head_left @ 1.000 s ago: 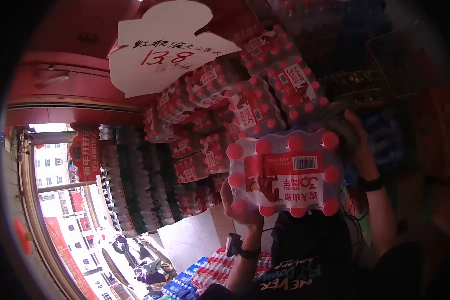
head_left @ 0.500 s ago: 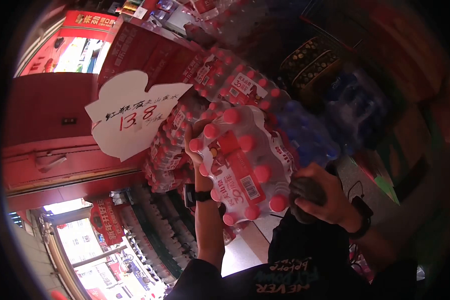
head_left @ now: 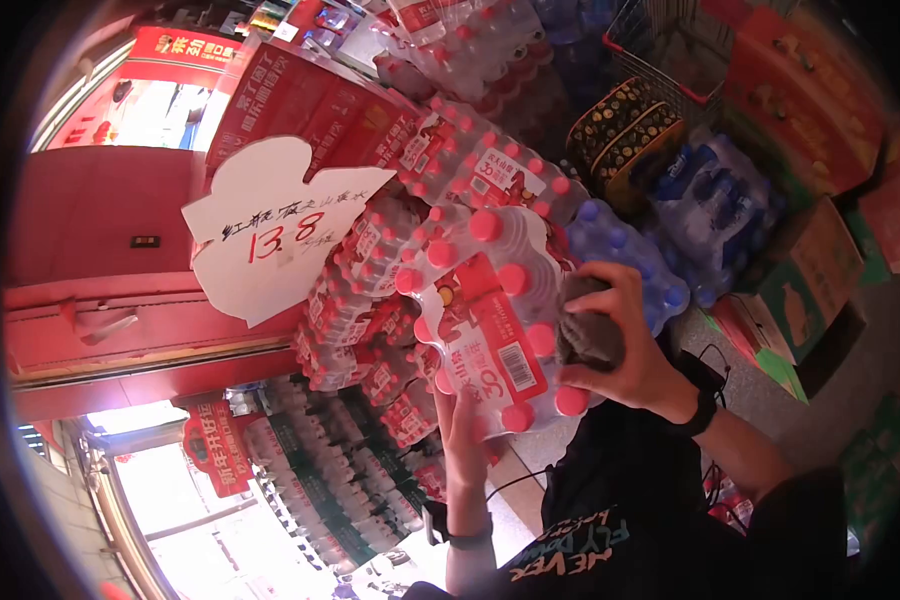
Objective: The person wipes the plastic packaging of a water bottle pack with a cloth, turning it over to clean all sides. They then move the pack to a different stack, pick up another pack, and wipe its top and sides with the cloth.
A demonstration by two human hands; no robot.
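Note:
A shrink-wrapped pack of water bottles [head_left: 495, 335] with red caps and a red-and-white label tilts in front of me. At its lower left edge, my left hand [head_left: 458, 430] grips the wrap, its fingers partly hidden by the pack. My right hand [head_left: 635, 345] is curled round a crumpled dark grey cloth [head_left: 585, 325], which presses against the pack's right side near the caps. Just left of the pack stands a white cut-out price sign [head_left: 275, 230] with handwritten "13.8".
Similar red-capped packs [head_left: 490, 170] are stacked behind and to the left. Right of them sit blue-wrapped bottle packs [head_left: 710, 215], a patterned black bag [head_left: 625, 120] and an open cardboard box [head_left: 805, 280]. A wire cart [head_left: 660, 60] stands farther back.
My left hand has moved from the pack's far left side down to its near edge. My right hand, with the cloth, has moved up along the pack's right side. The view has brightened.

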